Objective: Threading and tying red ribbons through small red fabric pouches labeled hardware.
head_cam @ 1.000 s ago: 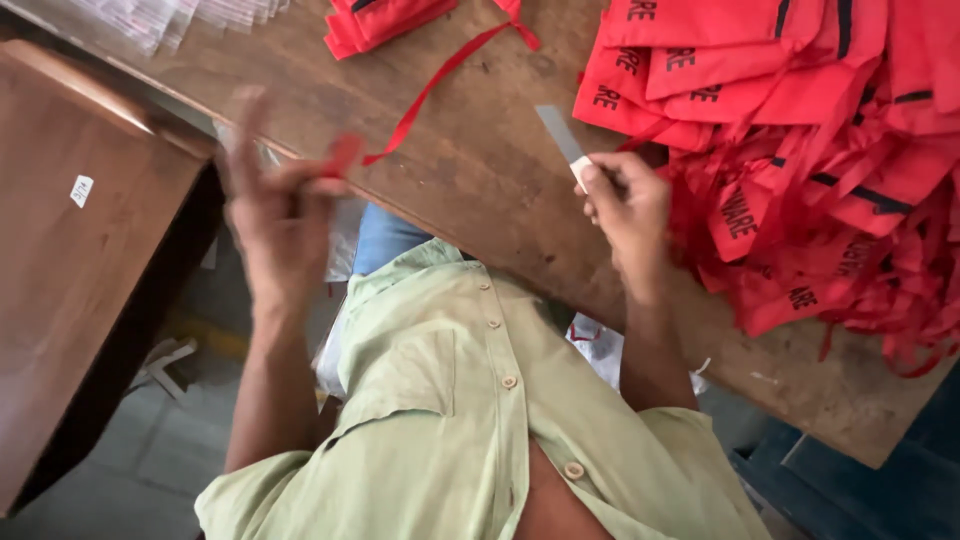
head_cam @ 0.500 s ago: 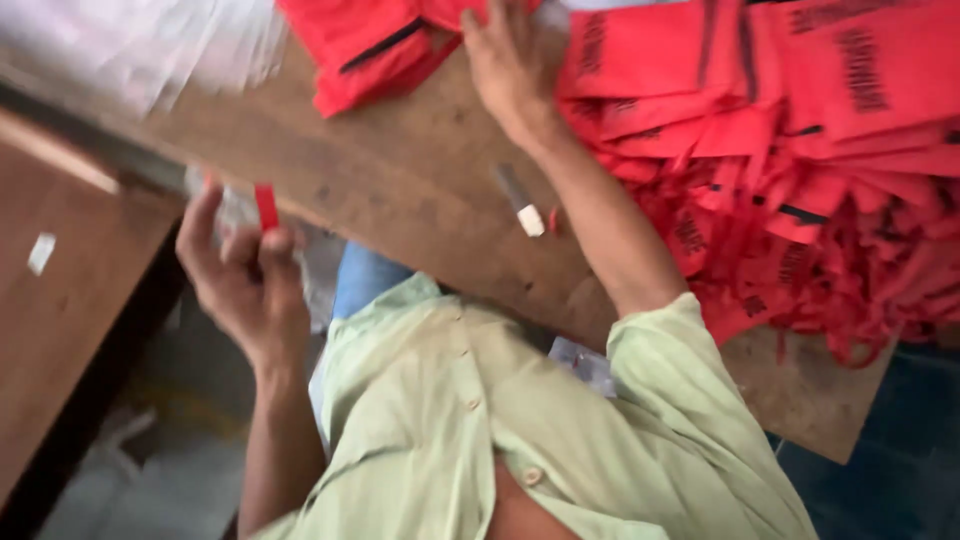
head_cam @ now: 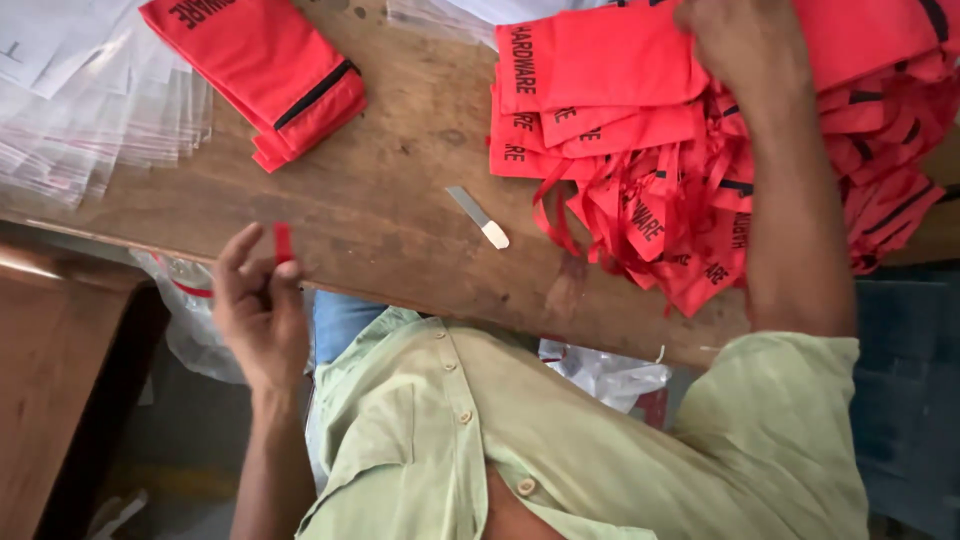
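Observation:
My left hand (head_cam: pixel 255 305) is below the table's near edge and pinches a short red strip (head_cam: pixel 283 243) between thumb and fingers. My right hand (head_cam: pixel 742 50) reaches across to the big pile of red cloth bags (head_cam: pixel 640 140) with black print and red ribbons. It grips the top bag, and its fingertips are cut off by the frame's upper edge. A small flat blade with a pale handle (head_cam: pixel 478 216) lies loose on the wooden table (head_cam: pixel 400 190), between my two hands.
A folded stack of red bags with a black band (head_cam: pixel 270 70) lies at the far left. Beside it are clear plastic sleeves (head_cam: pixel 90 120). A plastic sack (head_cam: pixel 185 320) hangs under the table. A brown wooden surface (head_cam: pixel 50 400) stands at lower left.
My right hand put the blade down on the table and reached up to the red pile. My left hand dropped below the table edge, still holding the red strip.

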